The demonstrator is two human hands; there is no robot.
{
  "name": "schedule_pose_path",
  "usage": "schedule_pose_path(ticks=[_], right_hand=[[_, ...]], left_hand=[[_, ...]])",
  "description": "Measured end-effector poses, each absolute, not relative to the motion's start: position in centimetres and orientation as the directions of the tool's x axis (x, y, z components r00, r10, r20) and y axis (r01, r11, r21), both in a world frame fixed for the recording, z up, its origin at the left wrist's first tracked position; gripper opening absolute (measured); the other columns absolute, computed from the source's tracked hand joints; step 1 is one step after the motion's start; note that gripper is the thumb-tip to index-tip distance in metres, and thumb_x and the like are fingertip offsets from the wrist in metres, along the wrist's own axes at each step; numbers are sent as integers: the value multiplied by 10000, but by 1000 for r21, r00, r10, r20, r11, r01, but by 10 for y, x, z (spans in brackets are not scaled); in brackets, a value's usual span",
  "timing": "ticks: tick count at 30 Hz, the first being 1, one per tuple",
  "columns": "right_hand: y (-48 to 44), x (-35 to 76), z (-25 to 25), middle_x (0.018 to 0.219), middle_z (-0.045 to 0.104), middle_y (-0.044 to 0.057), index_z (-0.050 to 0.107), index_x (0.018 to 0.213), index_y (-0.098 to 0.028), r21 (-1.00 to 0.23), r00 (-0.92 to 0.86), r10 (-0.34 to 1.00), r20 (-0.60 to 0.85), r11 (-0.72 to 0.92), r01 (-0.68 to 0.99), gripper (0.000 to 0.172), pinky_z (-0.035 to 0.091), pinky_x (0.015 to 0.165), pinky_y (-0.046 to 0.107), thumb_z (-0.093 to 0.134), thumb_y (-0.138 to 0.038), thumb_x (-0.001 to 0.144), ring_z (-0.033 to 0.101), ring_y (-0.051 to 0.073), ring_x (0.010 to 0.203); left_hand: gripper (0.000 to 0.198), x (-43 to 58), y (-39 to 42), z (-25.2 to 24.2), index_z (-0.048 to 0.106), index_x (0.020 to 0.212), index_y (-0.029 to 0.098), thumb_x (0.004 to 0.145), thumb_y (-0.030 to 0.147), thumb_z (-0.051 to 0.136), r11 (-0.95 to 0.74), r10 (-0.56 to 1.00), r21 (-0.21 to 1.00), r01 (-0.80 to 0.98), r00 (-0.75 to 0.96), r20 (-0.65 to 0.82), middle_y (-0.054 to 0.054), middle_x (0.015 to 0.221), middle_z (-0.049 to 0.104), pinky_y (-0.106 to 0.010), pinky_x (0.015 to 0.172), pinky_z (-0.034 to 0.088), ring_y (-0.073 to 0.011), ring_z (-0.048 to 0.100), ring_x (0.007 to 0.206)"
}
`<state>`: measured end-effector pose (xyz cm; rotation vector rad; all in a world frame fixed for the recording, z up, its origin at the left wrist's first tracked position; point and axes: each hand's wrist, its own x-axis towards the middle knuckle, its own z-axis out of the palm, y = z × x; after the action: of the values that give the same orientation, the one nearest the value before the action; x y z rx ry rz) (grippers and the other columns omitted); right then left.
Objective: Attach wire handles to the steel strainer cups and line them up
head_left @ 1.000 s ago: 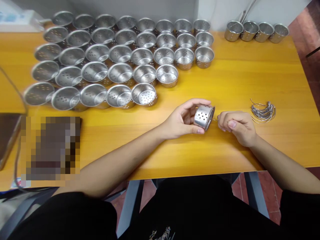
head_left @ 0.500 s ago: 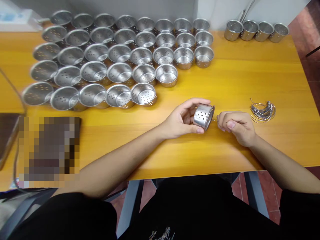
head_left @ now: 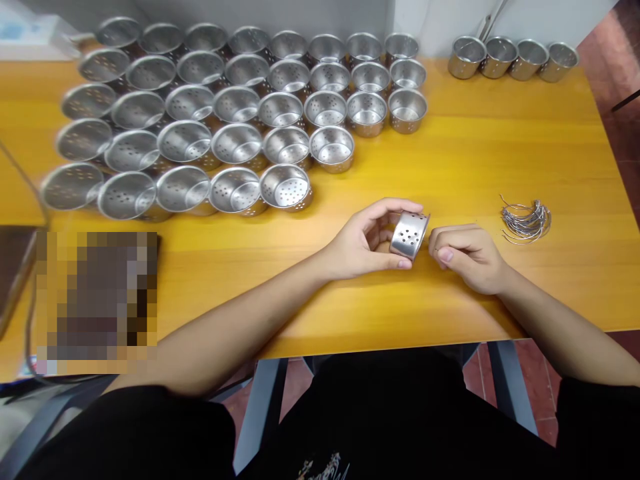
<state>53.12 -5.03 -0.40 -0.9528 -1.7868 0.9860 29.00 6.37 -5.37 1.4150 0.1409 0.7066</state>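
Note:
My left hand [head_left: 358, 241] grips a small perforated metal cup [head_left: 409, 235] by its sides, thumb below and fingers above. The cup lies tipped over, its mouth turned to the right. Just right of that mouth, my right hand [head_left: 467, 257] is closed in a pinch on a thin metal wire, which the fingers now almost wholly hide. A bundle of curved metal wires [head_left: 527, 221] rests on the table to the right of my right hand.
Several rows of perforated metal cups [head_left: 285, 187] stand upright at the back left of the yellow table [head_left: 390, 313]. More cups [head_left: 529, 60] stand at the back right, with a thin tool in one. A dark pixelated object [head_left: 97, 293] lies at the left.
My left hand has turned the cup slightly, so less of its mouth shows. My right hand has come a little closer to it, and the wire between them is no longer clearly visible.

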Motion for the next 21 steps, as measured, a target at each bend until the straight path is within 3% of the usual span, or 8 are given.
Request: schedule_pose_path(ticks=[7, 14, 21], right_hand=[[-50, 526, -1, 680, 559, -31, 590, 771, -199, -883, -344, 892, 294, 391, 259, 501, 354, 582, 271, 601, -370, 1242, 479, 100, 598], [-49, 525, 3, 674, 461, -48, 522, 714, -191, -890, -299, 912, 280, 363, 274, 555, 298, 576, 276, 725, -404, 1185, 398, 88, 595], [-51, 525, 4, 691, 430, -35, 554, 708, -186, -901, -283, 940, 192, 283, 329, 557, 298, 582, 290, 627, -426, 1206, 382, 101, 618]], left_hand=[[841, 292, 60, -55, 743, 1547, 339, 792, 249, 1100, -64, 494, 919, -390, 788, 369, -85, 1434, 805, -330, 1102, 676, -229, 807, 1275], [833, 292, 62, -55, 742, 1545, 317, 795, 275, 1102, -90, 498, 924, -373, 786, 365, -104, 1429, 800, -340, 1100, 691, -238, 807, 1278], [809, 292, 61, -53, 749, 1536, 313, 805, 275, 1095, -107, 499, 926, -362, 786, 365, -109, 1451, 782, -340, 1088, 693, -244, 797, 1294]])
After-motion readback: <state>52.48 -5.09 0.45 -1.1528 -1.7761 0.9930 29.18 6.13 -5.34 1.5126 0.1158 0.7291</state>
